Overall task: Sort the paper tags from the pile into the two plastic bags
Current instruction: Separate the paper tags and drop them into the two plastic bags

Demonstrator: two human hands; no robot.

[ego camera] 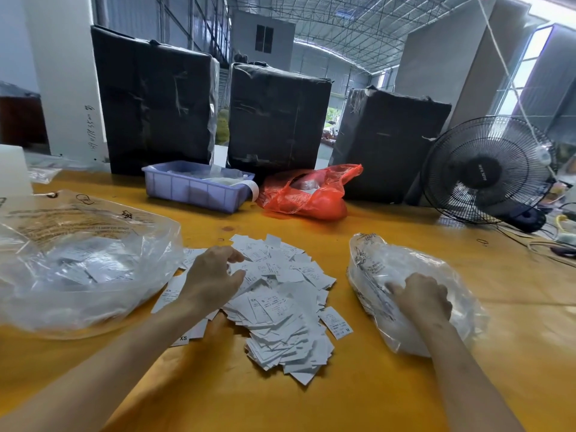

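The pile of paper tags (277, 304) lies mid-bench, nearer the front edge, between two clear bags. The left hand (215, 275) rests on it with fingers curled, seemingly pinching tags. The right hand (420, 299) grips the right bag (402, 266); the left bag (78, 263) sprawls toward the left edge. The fan (489, 169) at the back right corner could scatter loose tags, and the overlapping size marks invite mis-sorting.

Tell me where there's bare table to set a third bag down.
Bare table runs along the near edge, below the tag pile and between the forearms. A second strip lies between the pile and the purple tray. Crowded: the clear bags flank the pile.
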